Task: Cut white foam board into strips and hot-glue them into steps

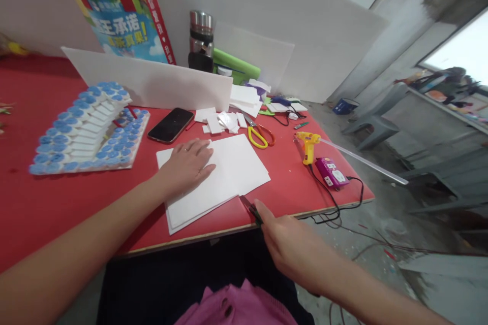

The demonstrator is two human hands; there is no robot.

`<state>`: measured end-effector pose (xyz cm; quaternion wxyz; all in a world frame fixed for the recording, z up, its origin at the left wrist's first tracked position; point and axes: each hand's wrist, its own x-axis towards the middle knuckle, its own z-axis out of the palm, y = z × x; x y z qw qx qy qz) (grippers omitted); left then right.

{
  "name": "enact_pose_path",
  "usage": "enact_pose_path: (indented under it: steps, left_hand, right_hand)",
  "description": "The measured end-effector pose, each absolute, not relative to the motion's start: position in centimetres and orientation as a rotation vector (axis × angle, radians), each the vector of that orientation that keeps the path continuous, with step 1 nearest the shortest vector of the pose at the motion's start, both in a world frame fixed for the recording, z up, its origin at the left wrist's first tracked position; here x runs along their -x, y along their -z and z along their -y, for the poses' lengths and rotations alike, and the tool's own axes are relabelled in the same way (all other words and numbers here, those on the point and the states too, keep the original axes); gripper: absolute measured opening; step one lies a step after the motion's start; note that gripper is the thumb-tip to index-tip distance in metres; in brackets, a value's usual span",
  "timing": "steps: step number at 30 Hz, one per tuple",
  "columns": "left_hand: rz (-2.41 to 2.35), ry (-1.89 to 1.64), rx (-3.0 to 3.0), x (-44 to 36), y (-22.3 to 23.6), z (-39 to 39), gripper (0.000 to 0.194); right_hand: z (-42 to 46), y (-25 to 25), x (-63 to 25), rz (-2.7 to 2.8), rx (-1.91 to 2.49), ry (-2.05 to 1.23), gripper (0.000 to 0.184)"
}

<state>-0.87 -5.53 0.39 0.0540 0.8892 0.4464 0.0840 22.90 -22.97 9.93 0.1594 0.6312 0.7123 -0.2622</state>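
My left hand [189, 165] lies flat with its fingers stretched out on a stack of white foam boards [240, 162] near the table's front edge. In my right hand [278, 233] is a dark craft knife [249, 206], gripped by the handle, with its tip at the lower edge of the boards. I cannot tell whether the tip touches them. A black phone [171, 125] rests just beyond my left hand. Past the boards lie scissors [258, 136] with yellow and red handles, beside small white offcuts [215, 123].
On the red table [282, 183], a blue-and-white stepped model [87, 132] stands at left. A yellow glue gun [308, 144] and a purple power socket [331, 173] with cables sit at right. Behind are a white panel [152, 78], a metal flask [201, 33] and a printed bag [122, 15].
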Motion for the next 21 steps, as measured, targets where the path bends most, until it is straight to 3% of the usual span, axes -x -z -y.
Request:
enact_pose_path:
  steps: [5,11,16,19,21]
  left_hand:
    - [-1.438,-0.258,-2.741,1.2,-0.2,5.9,0.056]
    - [-1.473,-0.231,-2.697,1.4,-0.3,5.9,0.059]
    - [-1.468,-0.296,-2.721,1.8,0.3,5.8,0.059]
    - [-1.466,-0.349,-2.752,2.0,0.7,5.7,0.057]
    - [-1.46,-0.37,-2.763,2.1,0.9,5.7,0.057]
  right_hand:
    - [22.4,-10.2,-26.8,-2.183,-1.984,0.829,0.061]
    - [15.9,-7.7,-29.2,-1.916,-2.197,0.132,0.064]
    - [13.1,-5.4,-29.4,-1.907,-2.193,-0.08,0.057]
    - [12.9,-5.6,-28.8,-2.112,-2.259,-0.048,0.054]
    - [12.7,-6.0,-28.1,-2.214,-2.339,0.235,0.055]
